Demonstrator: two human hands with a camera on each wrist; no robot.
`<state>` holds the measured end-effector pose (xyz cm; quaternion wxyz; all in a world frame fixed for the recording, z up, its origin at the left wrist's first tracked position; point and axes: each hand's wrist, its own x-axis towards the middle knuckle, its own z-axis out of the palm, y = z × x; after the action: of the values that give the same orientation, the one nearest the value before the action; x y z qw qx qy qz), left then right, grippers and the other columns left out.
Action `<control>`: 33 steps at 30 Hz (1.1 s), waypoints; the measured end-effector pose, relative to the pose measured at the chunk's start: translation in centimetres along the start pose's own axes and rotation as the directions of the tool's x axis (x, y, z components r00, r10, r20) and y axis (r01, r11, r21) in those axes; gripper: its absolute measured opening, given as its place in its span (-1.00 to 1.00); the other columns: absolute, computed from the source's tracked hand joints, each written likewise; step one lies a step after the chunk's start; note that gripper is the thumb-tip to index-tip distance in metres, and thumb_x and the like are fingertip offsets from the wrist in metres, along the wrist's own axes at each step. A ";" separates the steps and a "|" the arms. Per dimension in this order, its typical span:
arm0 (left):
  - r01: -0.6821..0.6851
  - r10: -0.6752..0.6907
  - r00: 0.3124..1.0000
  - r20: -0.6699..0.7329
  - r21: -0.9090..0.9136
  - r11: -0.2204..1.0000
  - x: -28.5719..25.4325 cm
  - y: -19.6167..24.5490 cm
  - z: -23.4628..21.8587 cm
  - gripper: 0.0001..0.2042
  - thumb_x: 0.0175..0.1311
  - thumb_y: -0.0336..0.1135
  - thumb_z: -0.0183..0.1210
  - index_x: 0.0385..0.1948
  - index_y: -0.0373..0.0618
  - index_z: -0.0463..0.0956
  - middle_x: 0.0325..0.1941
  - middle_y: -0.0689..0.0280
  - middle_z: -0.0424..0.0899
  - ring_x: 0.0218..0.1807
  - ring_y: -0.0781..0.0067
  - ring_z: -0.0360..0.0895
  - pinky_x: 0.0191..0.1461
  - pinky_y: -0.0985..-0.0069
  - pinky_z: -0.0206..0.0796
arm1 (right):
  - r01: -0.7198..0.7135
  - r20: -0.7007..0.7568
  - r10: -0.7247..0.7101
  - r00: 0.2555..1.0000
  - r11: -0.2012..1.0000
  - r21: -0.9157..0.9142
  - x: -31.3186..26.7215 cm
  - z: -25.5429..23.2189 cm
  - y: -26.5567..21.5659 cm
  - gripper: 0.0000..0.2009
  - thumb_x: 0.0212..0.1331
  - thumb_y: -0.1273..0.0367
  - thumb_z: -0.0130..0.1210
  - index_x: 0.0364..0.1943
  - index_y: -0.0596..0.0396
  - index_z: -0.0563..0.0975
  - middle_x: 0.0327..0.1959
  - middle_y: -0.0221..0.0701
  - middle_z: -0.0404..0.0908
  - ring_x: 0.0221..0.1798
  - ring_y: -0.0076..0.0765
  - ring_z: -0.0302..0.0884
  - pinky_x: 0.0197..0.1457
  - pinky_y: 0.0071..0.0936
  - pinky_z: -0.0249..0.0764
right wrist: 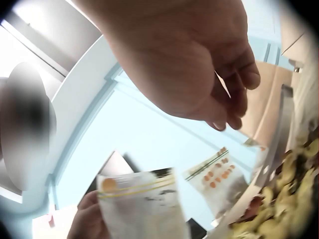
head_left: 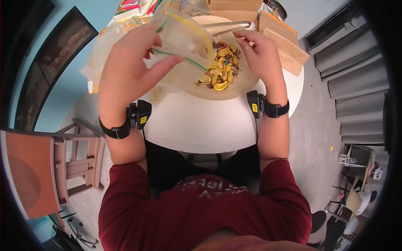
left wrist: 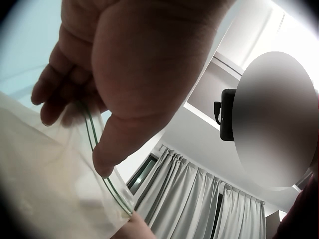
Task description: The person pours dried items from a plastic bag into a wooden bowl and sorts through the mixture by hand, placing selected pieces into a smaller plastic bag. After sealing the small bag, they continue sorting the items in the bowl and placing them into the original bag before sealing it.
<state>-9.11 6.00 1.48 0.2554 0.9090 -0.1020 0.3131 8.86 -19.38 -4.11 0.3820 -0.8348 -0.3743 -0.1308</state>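
Note:
My left hand grips a clear zip bag by its mouth. Green lines mark one edge of the opening and yellow lines the other; the mouth gapes over the left side of a round, light wooden bowl. Curled yellow pieces, mixed with brown and reddish bits, lie in the bowl. Metal tongs lean across its far side. Close to the tongs' end is my right hand, its fingers loosely bent with nothing between them. In the right wrist view, the tongs stand apart from the fingertips.
Brown paper bags stand behind the bowl on the right. Another zip bag with orange spots lies left of it, near colourful packets. The white round table extends toward my body. A wooden chair stands at left.

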 end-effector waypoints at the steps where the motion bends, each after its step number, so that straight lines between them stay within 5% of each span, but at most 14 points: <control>1: 0.006 -0.005 1.000 -0.028 0.012 1.000 -0.1 -0.2 -0.4 -0.62 0.05 -0.24 0.55 -0.35 -0.27 0.50 -0.29 0.21 0.60 -0.39 0.30 0.50 -0.30 0.45 0.40 | 0.074 0.025 -0.073 0.997 0.997 -0.037 0.1 0.5 0.9 -0.74 0.31 0.56 0.15 0.05 0.16 0.67 -0.07 -0.29 0.75 -0.06 -0.28 0.65 0.04 -0.40 0.58; 3: 0.017 -0.014 0.996 -0.083 0.035 0.999 -0.3 -0.8 -0.9 -0.61 0.05 -0.23 0.56 -0.35 -0.28 0.52 -0.36 0.25 0.57 -0.42 0.39 0.48 -0.33 0.49 0.38 | 0.223 0.083 -0.214 0.973 0.969 -0.107 0.0 1.3 2.0 -0.66 0.28 0.61 0.11 0.12 0.13 0.65 0.11 -0.22 0.71 0.17 -0.10 0.62 0.24 -0.27 0.55; 9: 0.053 -0.053 0.991 -0.124 -0.002 0.999 -0.4 -1.3 -2.1 -0.61 0.03 -0.23 0.57 -0.37 -0.27 0.53 -0.47 0.30 0.52 -0.44 0.45 0.43 -0.36 0.51 0.34 | 0.280 0.346 -0.192 0.919 0.933 -0.227 -0.8 3.6 2.5 -0.50 0.20 0.70 0.02 0.22 0.05 0.60 0.42 -0.17 0.48 0.43 0.06 0.42 0.46 -0.19 0.40; 12: 0.068 -0.068 0.990 -0.125 -0.001 0.998 -0.6 -1.1 -2.3 -0.61 0.04 -0.23 0.57 -0.38 -0.28 0.52 -0.45 0.30 0.51 -0.45 0.44 0.40 -0.37 0.51 0.33 | 0.178 0.409 -0.120 0.905 0.978 -0.107 -0.7 2.7 1.9 -0.57 0.20 0.67 0.04 0.15 0.09 0.63 0.35 -0.17 0.55 0.37 0.04 0.49 0.40 -0.19 0.44; 18: 0.014 -0.011 0.993 -0.116 0.028 0.999 -0.6 -1.0 -2.4 -0.60 0.03 -0.21 0.57 -0.39 -0.27 0.50 -0.44 0.29 0.48 -0.46 0.41 0.39 -0.37 0.49 0.31 | 0.019 0.400 0.063 0.914 0.980 -0.198 -0.2 1.5 0.1 -0.77 0.16 0.57 0.10 -0.16 0.18 0.71 -0.12 -0.08 0.73 -0.03 0.11 0.67 0.08 -0.12 0.57; 27: -0.001 0.007 0.975 -0.220 0.030 1.000 -0.6 -1.0 -3.1 -0.59 0.04 -0.21 0.57 -0.52 -0.22 0.45 -0.54 0.32 0.43 -0.48 0.44 0.36 -0.42 0.51 0.21 | -0.036 0.297 0.081 0.951 0.988 -0.152 -0.3 2.0 0.6 -0.70 0.19 0.60 0.14 0.01 0.19 0.68 -0.13 -0.08 0.74 -0.07 -0.06 0.73 0.05 -0.27 0.62; 33: -0.059 0.134 0.943 -0.304 0.242 0.968 -0.7 -0.4 -3.5 -0.58 0.03 -0.20 0.57 -0.50 -0.24 0.45 -0.42 0.27 0.56 -0.48 0.38 0.37 -0.42 0.48 0.25 | 0.019 0.439 0.040 0.897 0.991 -0.130 -0.2 2.2 0.2 -0.65 0.17 0.63 0.13 0.06 0.21 0.67 -0.08 -0.06 0.75 -0.02 -0.06 0.74 0.09 -0.29 0.62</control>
<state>-11.30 8.21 3.24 0.1460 0.8638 -0.0674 0.4774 8.67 -17.97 -5.76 0.2327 -0.8679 -0.4371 0.0396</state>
